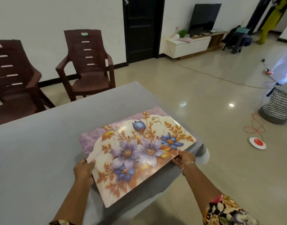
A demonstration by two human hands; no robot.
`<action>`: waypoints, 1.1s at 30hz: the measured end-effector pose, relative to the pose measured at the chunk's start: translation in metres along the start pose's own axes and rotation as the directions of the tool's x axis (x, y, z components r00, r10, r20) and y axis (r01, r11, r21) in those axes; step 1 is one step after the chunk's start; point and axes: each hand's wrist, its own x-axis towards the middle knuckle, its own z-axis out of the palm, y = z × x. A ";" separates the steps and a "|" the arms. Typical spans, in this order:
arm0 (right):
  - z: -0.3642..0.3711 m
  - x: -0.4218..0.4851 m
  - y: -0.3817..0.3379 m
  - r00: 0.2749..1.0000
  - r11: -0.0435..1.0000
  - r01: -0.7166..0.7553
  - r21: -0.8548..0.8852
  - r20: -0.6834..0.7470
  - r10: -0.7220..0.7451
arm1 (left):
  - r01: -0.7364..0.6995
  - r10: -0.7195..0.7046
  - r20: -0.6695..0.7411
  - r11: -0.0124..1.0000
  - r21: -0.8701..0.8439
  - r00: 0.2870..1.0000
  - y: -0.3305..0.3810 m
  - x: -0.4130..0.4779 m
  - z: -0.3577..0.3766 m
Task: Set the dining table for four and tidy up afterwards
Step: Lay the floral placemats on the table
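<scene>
Between left fingers (91,164) and right fingers (176,161), floral placemat (139,153).

1 head-worn wide-angle view, looking forward and down across the grey table (42,143), placemat (136,153) close at 6 o'clock, brown chair (89,65) at 11 o'clock, door (143,28) far at 12 o'clock, floor (204,95) stretching toward 2 o'clock

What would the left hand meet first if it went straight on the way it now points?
The left hand, gripping the floral placemat, points away across the grey table. It would probably first meet the purple corner, seemingly of a lower mat; depth is unclear.
</scene>
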 end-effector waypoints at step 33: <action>0.003 0.022 0.025 0.621 -0.565 0.626 -0.538 0.782 -0.056 | -0.440 0.393 0.373 0.094 0.893 0.841 -0.097 -0.041 -0.032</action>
